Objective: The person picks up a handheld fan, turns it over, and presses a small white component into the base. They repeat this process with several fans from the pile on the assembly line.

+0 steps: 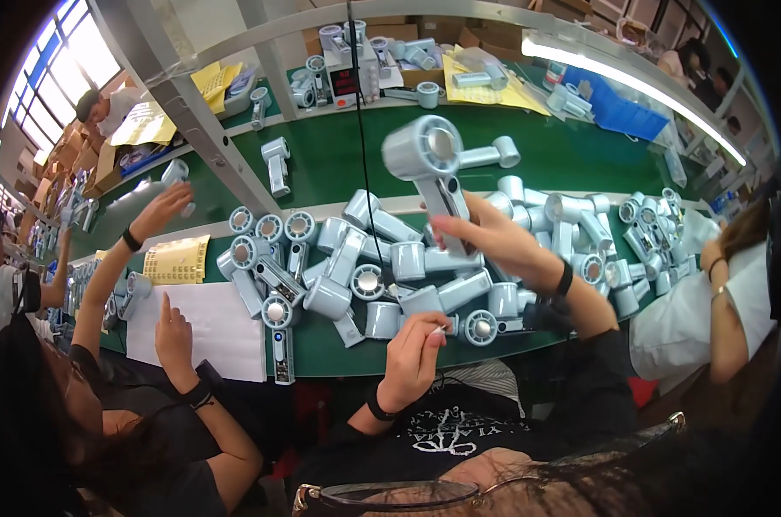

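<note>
My right hand point(498, 246) is wrapped around the handle of a pale blue handheld fan point(425, 148), lifted above the pile with its round head up. A round grille with a silver centre shows on the head. Close to the table's front edge, my left hand point(412, 358) is closed in a pinch; a small whitish tip shows at its fingers, too small to name. Just right of that hand lies another handheld fan point(480, 327), its grille facing up. Many more pale blue fans point(328, 297) lie heaped beyond both hands.
A black cable point(362, 129) hangs down into the heap. A co-worker's hand point(174, 336) rests over white paper point(218, 345) at left; their other hand point(162, 207) reaches past a metal post point(192, 103). Another person point(701, 302) sits at right. A blue bin point(619, 103) stands far right.
</note>
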Demonstrator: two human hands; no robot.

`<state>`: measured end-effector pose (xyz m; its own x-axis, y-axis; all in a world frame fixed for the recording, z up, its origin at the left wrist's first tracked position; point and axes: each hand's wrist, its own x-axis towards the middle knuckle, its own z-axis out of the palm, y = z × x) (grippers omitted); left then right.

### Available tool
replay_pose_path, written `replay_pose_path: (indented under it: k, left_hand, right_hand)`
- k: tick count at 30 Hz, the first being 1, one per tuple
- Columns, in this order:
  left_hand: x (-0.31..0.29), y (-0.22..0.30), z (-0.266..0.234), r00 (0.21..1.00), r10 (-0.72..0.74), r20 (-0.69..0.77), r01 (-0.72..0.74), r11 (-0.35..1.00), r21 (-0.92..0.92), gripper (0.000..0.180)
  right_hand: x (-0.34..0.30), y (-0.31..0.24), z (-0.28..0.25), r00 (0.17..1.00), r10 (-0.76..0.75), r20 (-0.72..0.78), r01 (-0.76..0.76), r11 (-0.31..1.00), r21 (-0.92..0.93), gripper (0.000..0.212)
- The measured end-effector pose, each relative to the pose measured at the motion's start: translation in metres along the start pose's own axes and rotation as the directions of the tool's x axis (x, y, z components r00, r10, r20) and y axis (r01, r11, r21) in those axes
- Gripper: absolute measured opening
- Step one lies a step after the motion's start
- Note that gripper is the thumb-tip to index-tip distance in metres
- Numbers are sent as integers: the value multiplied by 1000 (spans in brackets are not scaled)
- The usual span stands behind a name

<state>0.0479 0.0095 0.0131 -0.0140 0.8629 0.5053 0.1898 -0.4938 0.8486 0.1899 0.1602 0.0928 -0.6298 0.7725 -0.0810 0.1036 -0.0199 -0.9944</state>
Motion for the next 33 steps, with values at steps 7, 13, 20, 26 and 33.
replay_pose_path:
  k: [7, 13, 20, 26, 33]
  left_hand:
    - [6, 0, 35, 995, 37, -88, -25, 991, 135, 8]
    - [0, -3, 41, 989, 8, -150, 17, 986, 168, 7]
    - [-2, -1, 43, 978, 94, -189, -15, 923, 385, 9]
    - [-1, 1, 45, 973, 77, -219, 12, 925, 380, 9]
    - [-1, -2, 48, 958, 31, -284, 57, 953, 297, 9]
  right_hand:
    - [-56, 29, 57, 972, 51, -229, 154, 596, 788, 30]
    - [-59, 45, 63, 958, 102, -269, 194, 461, 866, 25]
    - [-59, 53, 71, 924, 51, -378, 282, 576, 767, 25]
    - [-57, 53, 76, 876, -24, -481, 388, 626, 676, 24]
    - [-52, 61, 83, 859, -15, -512, 411, 618, 670, 24]
